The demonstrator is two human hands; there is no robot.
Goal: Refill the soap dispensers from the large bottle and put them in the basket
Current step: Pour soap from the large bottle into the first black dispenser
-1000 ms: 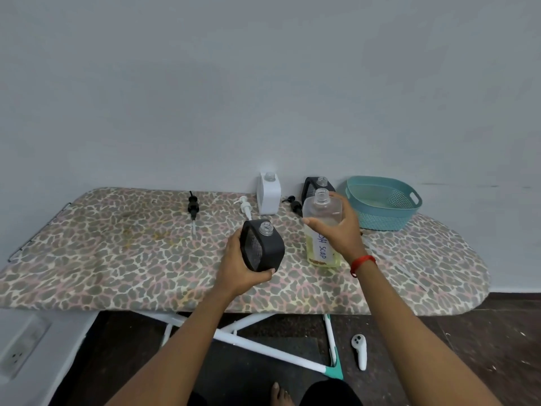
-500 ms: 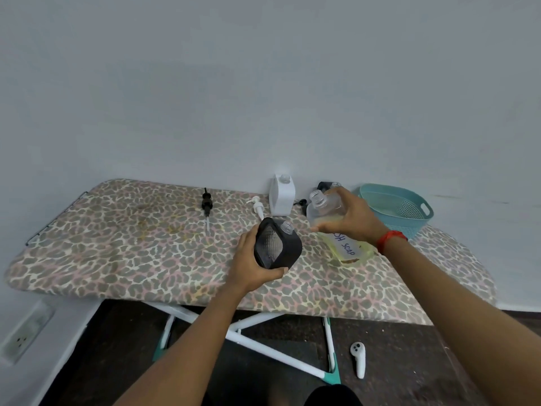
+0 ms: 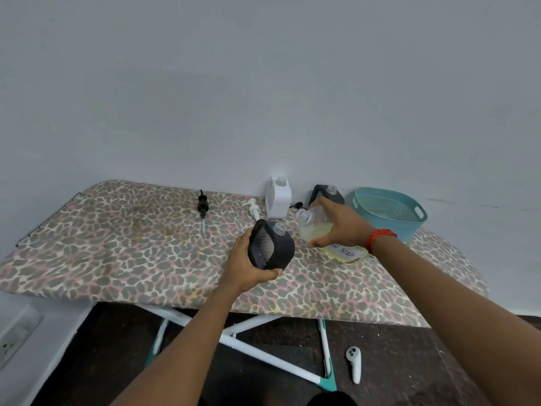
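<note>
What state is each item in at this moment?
Held dispenser: pump off, gripped by left hand.
Large bottle: uncapped, tipped toward held dispenser, gripped by right hand.
White dispenser: upright, pump off.
Rear black dispenser: upright, pump off.
White pump: lying on board.
Black pump: lying on board.
Basket: no dispenser inside.

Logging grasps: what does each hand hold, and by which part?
The left hand grips the black dispenser round its lower body; right hand grips the tilted large soap bottle round its upper body.
</note>
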